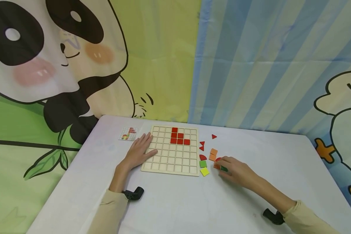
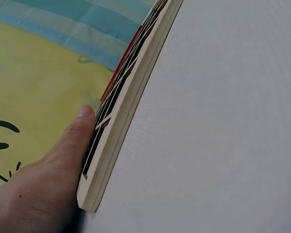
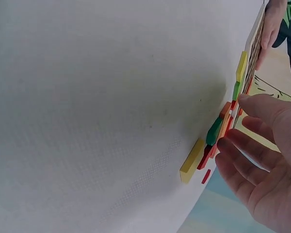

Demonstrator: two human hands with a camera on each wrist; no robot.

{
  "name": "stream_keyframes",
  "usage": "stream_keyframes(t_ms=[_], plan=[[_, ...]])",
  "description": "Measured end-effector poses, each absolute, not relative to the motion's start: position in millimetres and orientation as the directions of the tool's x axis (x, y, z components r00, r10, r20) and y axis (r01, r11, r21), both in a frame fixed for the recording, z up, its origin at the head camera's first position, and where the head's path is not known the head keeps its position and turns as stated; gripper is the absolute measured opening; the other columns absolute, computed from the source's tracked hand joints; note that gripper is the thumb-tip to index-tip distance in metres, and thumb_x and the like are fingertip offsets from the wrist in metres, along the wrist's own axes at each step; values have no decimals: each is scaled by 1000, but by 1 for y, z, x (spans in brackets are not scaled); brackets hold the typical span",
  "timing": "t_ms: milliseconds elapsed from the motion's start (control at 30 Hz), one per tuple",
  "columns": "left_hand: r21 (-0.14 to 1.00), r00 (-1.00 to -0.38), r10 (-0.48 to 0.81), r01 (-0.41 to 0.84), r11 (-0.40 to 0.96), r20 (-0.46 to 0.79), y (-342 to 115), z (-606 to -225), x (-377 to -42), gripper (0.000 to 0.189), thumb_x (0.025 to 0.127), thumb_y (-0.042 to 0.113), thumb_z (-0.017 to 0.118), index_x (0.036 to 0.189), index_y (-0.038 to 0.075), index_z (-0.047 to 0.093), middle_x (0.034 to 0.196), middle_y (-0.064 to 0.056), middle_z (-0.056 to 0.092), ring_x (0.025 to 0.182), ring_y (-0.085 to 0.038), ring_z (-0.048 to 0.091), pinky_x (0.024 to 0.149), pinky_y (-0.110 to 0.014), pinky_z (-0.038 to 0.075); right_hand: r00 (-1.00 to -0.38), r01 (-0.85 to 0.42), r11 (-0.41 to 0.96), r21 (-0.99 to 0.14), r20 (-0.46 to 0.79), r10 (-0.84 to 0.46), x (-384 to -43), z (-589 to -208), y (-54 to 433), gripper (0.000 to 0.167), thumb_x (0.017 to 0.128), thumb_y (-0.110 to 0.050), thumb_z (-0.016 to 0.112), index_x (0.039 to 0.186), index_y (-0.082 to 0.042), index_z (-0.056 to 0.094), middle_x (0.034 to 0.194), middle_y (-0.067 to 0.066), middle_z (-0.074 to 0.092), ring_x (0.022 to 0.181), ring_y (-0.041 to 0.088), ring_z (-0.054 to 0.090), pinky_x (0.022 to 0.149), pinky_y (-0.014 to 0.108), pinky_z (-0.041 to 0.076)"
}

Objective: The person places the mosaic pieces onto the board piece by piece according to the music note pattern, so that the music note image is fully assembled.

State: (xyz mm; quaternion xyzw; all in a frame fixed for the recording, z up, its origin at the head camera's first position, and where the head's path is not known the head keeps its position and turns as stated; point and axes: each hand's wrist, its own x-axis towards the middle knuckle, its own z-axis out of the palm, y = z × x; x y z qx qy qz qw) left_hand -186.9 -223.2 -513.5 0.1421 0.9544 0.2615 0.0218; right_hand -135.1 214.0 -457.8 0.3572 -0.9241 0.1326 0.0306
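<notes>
My left hand point(image 1: 137, 152) rests with straight, spread fingers on the left edge of a wooden grid board point(image 1: 159, 169). In the left wrist view the thumb lies along the board's edge point(image 2: 117, 131). Several red square tiles point(image 1: 180, 136) fill cells in its upper middle. Right of the board, my right hand point(image 1: 238, 172) hovers over loose tiles, fingers loosely bent. Under its fingertips show a dark green tile point(image 1: 224, 168) and part of a red one. The right wrist view shows thumb and fingers apart near the green tile point(image 3: 214, 131), with nothing gripped.
Orange squares point(image 1: 213, 151), a green square point(image 1: 203, 163), a yellow square point(image 1: 204, 171), a red rounded tile point(image 1: 203, 157) and red triangles point(image 1: 202, 143) lie beside the board. A small pattern card point(image 1: 128, 133) lies left of it. A printed curtain point(image 1: 163, 65) stands behind the white table.
</notes>
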Motion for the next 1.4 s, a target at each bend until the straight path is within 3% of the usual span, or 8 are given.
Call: stream_keyframes(t_ms=[367, 733, 1000, 1400], plan=[[505, -957, 289, 266, 821, 35, -223, -512, -188, 85, 101, 50, 60, 164, 4, 25, 174, -13, 16, 162, -35, 9, 130, -56, 6, -814, -570, 760, -311, 92, -573, -143, -454, 216, 42, 84, -13, 86, 123, -8, 72, 116, 7, 71, 103, 25, 68, 87, 41, 63], [507, -960, 279, 251, 825, 21, -224, -511, -188, 87, 102, 52, 59, 164, 4, 23, 174, -13, 15, 162, -35, 9, 130, -56, 6, -778, -618, 721, -313, 115, -617, -150, -453, 201, 35, 87, -14, 84, 120, -10, 74, 115, 4, 70, 101, 21, 65, 87, 39, 62], [515, -959, 285, 246, 821, 4, -223, -511, -189, 86, 102, 52, 58, 165, 5, 22, 174, -11, 13, 162, -33, 7, 131, -54, 4, -761, -637, 703, -315, 116, -638, -160, -447, 189, 38, 87, -13, 84, 122, -6, 73, 120, 10, 69, 103, 26, 67, 87, 41, 62], [508, -959, 283, 246, 825, 6, -223, -513, -188, 86, 102, 51, 59, 165, 5, 22, 174, -11, 13, 162, -33, 8, 131, -53, 4, -846, -492, 772, -403, 15, -532, -192, -449, 205, 34, 94, -10, 75, 126, -2, 70, 125, 16, 65, 107, 31, 67, 89, 44, 62]])
